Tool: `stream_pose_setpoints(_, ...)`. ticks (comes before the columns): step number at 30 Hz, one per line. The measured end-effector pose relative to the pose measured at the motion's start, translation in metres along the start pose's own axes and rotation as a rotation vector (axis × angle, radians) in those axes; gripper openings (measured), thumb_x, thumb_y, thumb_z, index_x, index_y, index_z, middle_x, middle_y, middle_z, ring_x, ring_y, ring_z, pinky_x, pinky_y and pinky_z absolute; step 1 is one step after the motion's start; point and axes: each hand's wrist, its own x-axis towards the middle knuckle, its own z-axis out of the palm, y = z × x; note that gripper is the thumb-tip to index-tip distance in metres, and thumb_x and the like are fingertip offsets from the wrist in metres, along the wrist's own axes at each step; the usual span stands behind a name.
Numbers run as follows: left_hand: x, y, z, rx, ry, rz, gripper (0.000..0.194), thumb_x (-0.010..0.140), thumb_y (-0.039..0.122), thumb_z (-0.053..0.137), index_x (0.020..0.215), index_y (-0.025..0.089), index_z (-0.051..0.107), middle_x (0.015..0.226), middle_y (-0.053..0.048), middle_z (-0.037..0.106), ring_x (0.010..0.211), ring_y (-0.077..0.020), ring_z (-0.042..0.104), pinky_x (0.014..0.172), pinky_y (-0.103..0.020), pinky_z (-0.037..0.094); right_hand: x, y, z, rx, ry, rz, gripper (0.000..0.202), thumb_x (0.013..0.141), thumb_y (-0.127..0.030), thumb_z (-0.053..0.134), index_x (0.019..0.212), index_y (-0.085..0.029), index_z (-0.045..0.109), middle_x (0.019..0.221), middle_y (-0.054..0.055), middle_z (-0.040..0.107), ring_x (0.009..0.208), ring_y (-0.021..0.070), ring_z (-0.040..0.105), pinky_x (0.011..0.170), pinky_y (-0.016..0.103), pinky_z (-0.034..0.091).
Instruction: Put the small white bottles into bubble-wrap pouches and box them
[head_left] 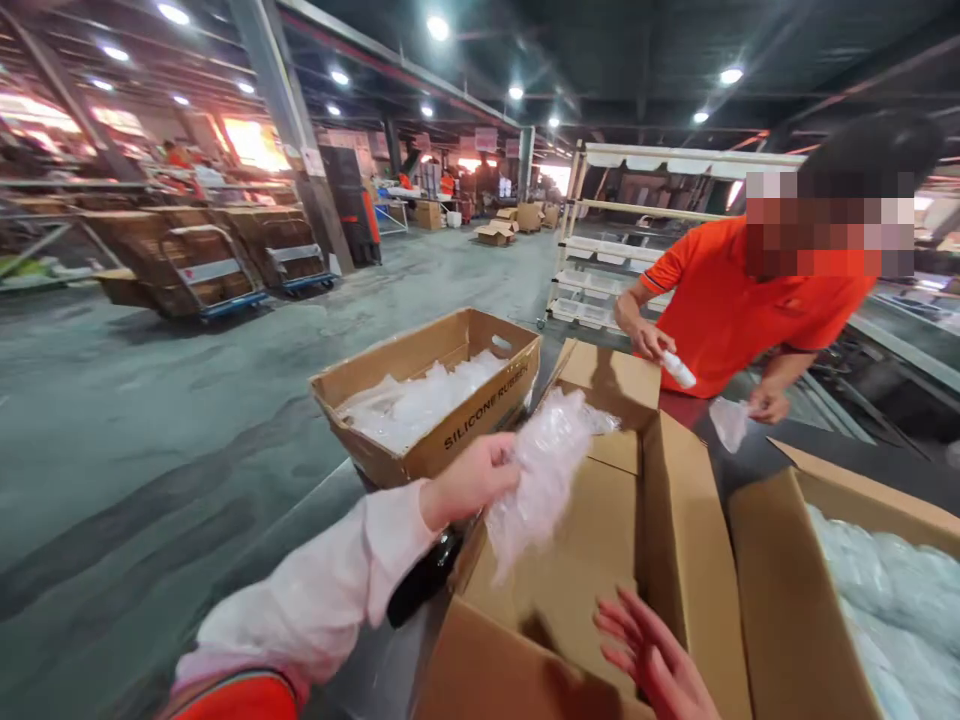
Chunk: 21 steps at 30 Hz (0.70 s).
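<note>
My left hand (480, 478) is closed on a crumpled translucent plastic bag (541, 470), held above an open cardboard box (694, 540) with its flaps spread. Over the near right part of this box is my right hand (651, 650), fingers apart and holding nothing. Beyond my left hand, a carton marked "SILICONE RUBBER" (480, 410) contains many clear plastic bags (424, 400). A black object (424, 580), partly hidden, lies below my left wrist.
Across the table a person in an orange shirt (772, 310) holds a white bottle (679, 369) and a small bag (730, 422). At right stands a box of wrapped items (885, 590). Behind are a rack (600, 250) and loaded trolleys (206, 270).
</note>
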Motion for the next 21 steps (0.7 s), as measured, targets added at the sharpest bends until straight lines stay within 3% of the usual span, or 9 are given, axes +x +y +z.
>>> stream_pose_setpoints(1, -0.012, -0.009, 0.034, -0.086, -0.129, -0.022, 0.024, 0.062, 0.023, 0.062, 0.082, 0.013, 0.067, 0.076, -0.002, 0.066, 0.071, -0.0148, 0.057, 0.065, -0.023, 0.043, 0.007, -0.007, 0.004, 0.236, -0.083, 0.000, 0.084, 0.064, -0.081, 0.053, 0.129, -0.029, 0.051, 0.130, 0.012, 0.055, 0.114, 0.0318, 0.056, 0.087, 0.045, 0.051)
stream_pose_setpoints(3, -0.032, -0.036, 0.089, -0.248, -0.190, -0.074, 0.029, 0.060, 0.024, 0.067, 0.087, 0.014, 0.066, 0.080, -0.003, 0.067, 0.076, -0.0153, 0.058, 0.071, -0.024, 0.043, 0.019, -0.017, 0.008, 0.500, -0.130, 0.001, 0.084, 0.058, -0.078, 0.062, 0.123, -0.025, 0.056, 0.125, 0.014, 0.059, 0.108, 0.0332, 0.059, 0.084, 0.046, 0.051)
stream_pose_setpoints(6, -0.043, -0.088, 0.134, -0.395, -0.090, -0.209, 0.036, 0.059, 0.032, 0.072, 0.089, 0.015, 0.065, 0.076, -0.003, 0.067, 0.070, -0.0143, 0.058, 0.068, -0.024, 0.044, 0.028, -0.016, -0.002, 0.543, 0.112, -0.017, 0.066, 0.055, -0.051, 0.082, 0.111, -0.023, 0.060, 0.112, 0.010, 0.066, 0.099, 0.0271, 0.063, 0.084, 0.039, 0.051)
stream_pose_setpoints(8, -0.042, -0.119, 0.143, -0.382, 0.011, -0.327, 0.036, 0.059, 0.040, 0.071, 0.084, 0.014, 0.065, 0.072, -0.003, 0.066, 0.063, -0.0134, 0.056, 0.061, -0.024, 0.043, 0.030, -0.005, -0.016, 0.487, 0.308, -0.002, 0.063, 0.050, -0.040, 0.086, 0.106, -0.022, 0.061, 0.106, 0.007, 0.068, 0.093, 0.0242, 0.064, 0.081, 0.036, 0.052)
stream_pose_setpoints(12, -0.029, -0.156, 0.136, -0.278, 0.146, -0.459, 0.045, 0.067, 0.048, 0.059, 0.094, 0.013, 0.062, 0.083, -0.010, 0.069, 0.074, -0.0203, 0.063, 0.064, -0.029, 0.047, 0.037, 0.024, -0.040, 0.365, 0.502, -0.010, 0.065, 0.050, -0.046, 0.082, 0.105, -0.019, 0.061, 0.102, 0.008, 0.069, 0.087, 0.0237, 0.065, 0.078, 0.036, 0.053)
stream_pose_setpoints(15, -0.017, -0.166, 0.130, -0.176, 0.256, -0.448, 0.052, 0.068, 0.041, 0.060, 0.111, 0.012, 0.056, 0.111, -0.019, 0.063, 0.105, -0.0298, 0.059, 0.080, -0.039, 0.048, 0.048, 0.037, -0.052, 0.183, 0.550, -0.081, 0.061, 0.057, -0.054, 0.074, 0.105, -0.017, 0.065, 0.102, 0.010, 0.069, 0.089, 0.0254, 0.064, 0.082, 0.040, 0.052)
stream_pose_setpoints(17, -0.009, -0.168, 0.133, -0.092, 0.339, -0.389, 0.062, 0.064, 0.031, 0.066, 0.121, 0.013, 0.050, 0.136, -0.020, 0.046, 0.129, -0.0311, 0.039, 0.098, -0.042, 0.039, 0.056, 0.039, -0.059, 0.093, 0.574, -0.115, 0.056, 0.057, -0.057, 0.072, 0.095, -0.016, 0.070, 0.101, 0.012, 0.068, 0.095, 0.0281, 0.061, 0.088, 0.044, 0.048)
stream_pose_setpoints(19, -0.004, -0.167, 0.142, 0.013, 0.407, -0.271, 0.069, 0.062, 0.025, 0.068, 0.127, 0.014, 0.046, 0.148, -0.017, 0.031, 0.139, -0.0281, 0.021, 0.110, -0.040, 0.025, 0.064, 0.039, -0.063, 0.042, 0.616, -0.139, 0.051, 0.051, -0.057, 0.075, 0.082, -0.016, 0.074, 0.103, 0.013, 0.065, 0.105, 0.0315, 0.056, 0.097, 0.048, 0.041)
stream_pose_setpoints(21, 0.001, -0.164, 0.157, 0.026, 0.402, -0.196, 0.072, 0.062, 0.027, 0.069, 0.129, 0.015, 0.044, 0.147, -0.017, 0.030, 0.136, -0.0280, 0.025, 0.110, -0.041, 0.025, 0.070, 0.037, -0.064, -0.009, 0.640, -0.171, 0.048, 0.050, -0.057, 0.076, 0.077, -0.018, 0.075, 0.105, 0.014, 0.062, 0.109, 0.0324, 0.051, 0.101, 0.050, 0.036)
